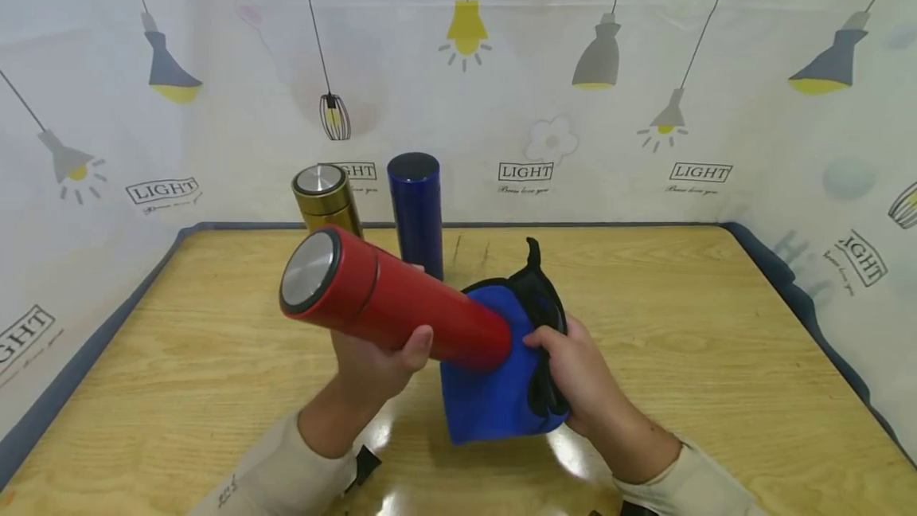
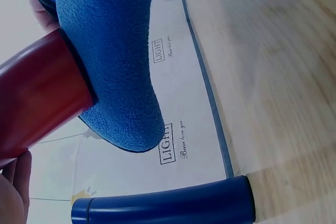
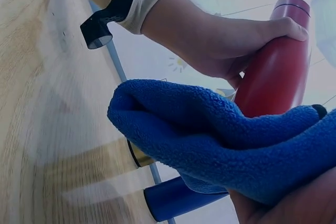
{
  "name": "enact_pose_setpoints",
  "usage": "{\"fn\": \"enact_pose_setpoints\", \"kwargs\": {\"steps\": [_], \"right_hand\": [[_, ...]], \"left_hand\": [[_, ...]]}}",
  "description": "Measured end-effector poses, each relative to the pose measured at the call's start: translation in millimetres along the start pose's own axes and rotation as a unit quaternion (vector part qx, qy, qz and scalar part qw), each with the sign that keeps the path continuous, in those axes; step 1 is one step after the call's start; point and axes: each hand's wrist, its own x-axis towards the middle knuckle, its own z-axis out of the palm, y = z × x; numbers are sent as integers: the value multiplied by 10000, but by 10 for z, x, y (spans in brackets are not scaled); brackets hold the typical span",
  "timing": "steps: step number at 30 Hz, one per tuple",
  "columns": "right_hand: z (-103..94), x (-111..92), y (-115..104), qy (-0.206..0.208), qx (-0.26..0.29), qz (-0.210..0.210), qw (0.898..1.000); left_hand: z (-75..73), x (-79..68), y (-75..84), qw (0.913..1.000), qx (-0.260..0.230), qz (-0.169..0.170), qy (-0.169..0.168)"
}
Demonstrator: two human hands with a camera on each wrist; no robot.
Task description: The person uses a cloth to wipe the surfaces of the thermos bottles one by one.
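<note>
A red thermos flask (image 1: 423, 293) with a steel-topped lid is held tilted above the table, its lid end up to the left. My left hand (image 1: 380, 361) grips it from below, thumb along its near side. My right hand (image 1: 583, 377) pinches a folded blue cloth (image 1: 487, 404) with black edging, its thumb on the near face. The flask's base presses against the cloth. In the right wrist view the cloth (image 3: 184, 124) looks fluffy and is folded over, with the red flask (image 3: 278, 72) behind it. The right fingers are mostly hidden behind the cloth.
Behind the red flask a gold thermos flask (image 1: 325, 197) and a dark blue one (image 1: 417, 213) stand upright on the wooden table (image 1: 716, 357). A printed fabric backdrop (image 1: 401, 46) encloses the table's back and sides.
</note>
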Motion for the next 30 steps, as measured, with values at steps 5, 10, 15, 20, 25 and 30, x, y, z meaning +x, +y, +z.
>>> {"fn": "enact_pose_setpoints", "kwargs": {"steps": [5, 10, 15, 20, 25, 30], "right_hand": [[-17, 24, 12, 2, 148, 10, 9999], [-25, 45, 41, 31, 255, 108, 9996], [-26, 59, 47, -33, 278, 82, 9996], [-35, 57, 23, -168, 219, 56, 9996], [-98, 72, -26, -104, 83, 121, 9998], [-222, 71, -90, 244, 19, 85, 9997]], "left_hand": [[29, -32, -8, 9998, -139, -156, 1], [53, -86, -8, 9987, -154, -488, -64], [33, -69, -16, 9985, 62, -534, -73], [-5, -17, -20, 9983, 244, -506, 127], [-30, -7, -34, 9973, 380, -563, 263], [-164, 12, -72, 9910, 919, -975, 36]]}}
